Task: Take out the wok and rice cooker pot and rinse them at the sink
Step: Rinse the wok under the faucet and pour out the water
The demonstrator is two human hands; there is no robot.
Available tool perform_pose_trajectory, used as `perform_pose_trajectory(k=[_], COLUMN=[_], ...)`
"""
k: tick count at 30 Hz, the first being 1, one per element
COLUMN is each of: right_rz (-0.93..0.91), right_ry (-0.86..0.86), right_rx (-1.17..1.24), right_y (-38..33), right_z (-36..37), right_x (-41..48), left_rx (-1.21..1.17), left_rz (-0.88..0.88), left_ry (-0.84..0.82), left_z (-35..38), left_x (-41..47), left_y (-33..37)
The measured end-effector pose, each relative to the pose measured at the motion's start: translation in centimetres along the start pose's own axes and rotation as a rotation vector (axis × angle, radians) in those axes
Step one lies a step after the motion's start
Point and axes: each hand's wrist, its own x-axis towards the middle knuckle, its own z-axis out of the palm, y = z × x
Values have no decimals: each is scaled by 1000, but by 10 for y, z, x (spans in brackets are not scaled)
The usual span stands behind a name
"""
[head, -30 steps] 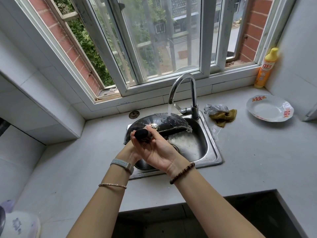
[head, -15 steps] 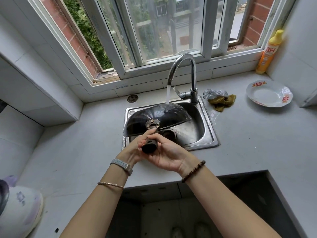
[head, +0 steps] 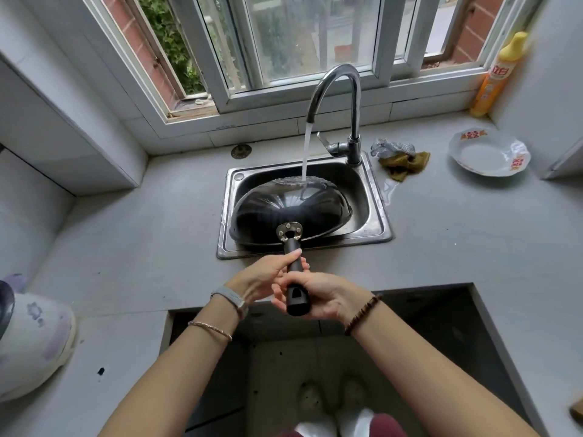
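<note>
The black wok [head: 293, 209] lies upside down over the steel sink [head: 375, 197], its rounded underside facing up. Water from the curved faucet [head: 334, 93] runs onto the far part of the underside. The wok's black handle [head: 295, 279] points toward me across the sink's front rim. My left hand [head: 262, 275] grips the handle from the left, thumb along it. My right hand [head: 318, 298] holds the handle's end from below and right. At the left edge stands a white and lilac rice cooker [head: 31, 339]; its pot is not visible.
A scouring pad and an olive cloth [head: 403, 159] lie right of the faucet. A white plate [head: 490, 156] and a yellow detergent bottle [head: 497, 74] sit at the back right. A small puddle is beside the sink. Below me opens a dark countertop cutout [head: 315, 357].
The wok has dropped lower over the sink with its handle now pointing toward me. Both hands slid back along the handle. The view has pulled back and tilted down.
</note>
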Motion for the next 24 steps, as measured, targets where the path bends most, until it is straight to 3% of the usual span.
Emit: perform_pose_trajectory(k=[7,15,24], right_rz=[45,55,-169], right_ry=[100,208,478], right_rx=[103,17,-200], right_y=[24,37,59], right_z=[-34,-46,-53], right_x=[14,22,47], left_rx=[42,101,134], left_rz=[49,-14,-30], left_ry=[-11,-72,-48], left_z=[4,-4,1], left_x=[15,23,23], left_y=[-38,-56,-58])
